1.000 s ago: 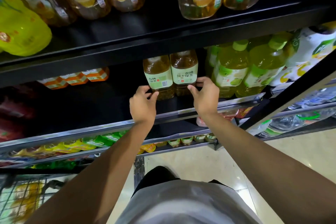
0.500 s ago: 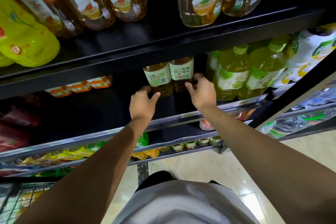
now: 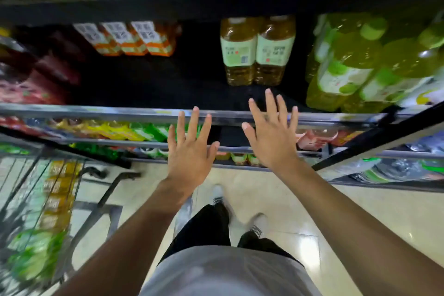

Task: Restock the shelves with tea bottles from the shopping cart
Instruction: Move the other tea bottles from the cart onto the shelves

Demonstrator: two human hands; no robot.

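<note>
We count two amber tea bottles [image 3: 257,50] with pale green labels, upright and touching on the far shelf [image 3: 168,84], while our left hand [image 3: 189,151] and right hand [image 3: 271,137] hover nearer, fingers spread, holding nothing.

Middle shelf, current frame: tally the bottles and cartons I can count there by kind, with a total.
Amber tea bottles with pale green labels: 2, side by side, upright, untouched by either hand.
Orange-and-white cartons: 3, in a row at the back left.
Green-capped yellow-green bottles: at least 3; blur hides any more.
Total: at least 8.
</note>
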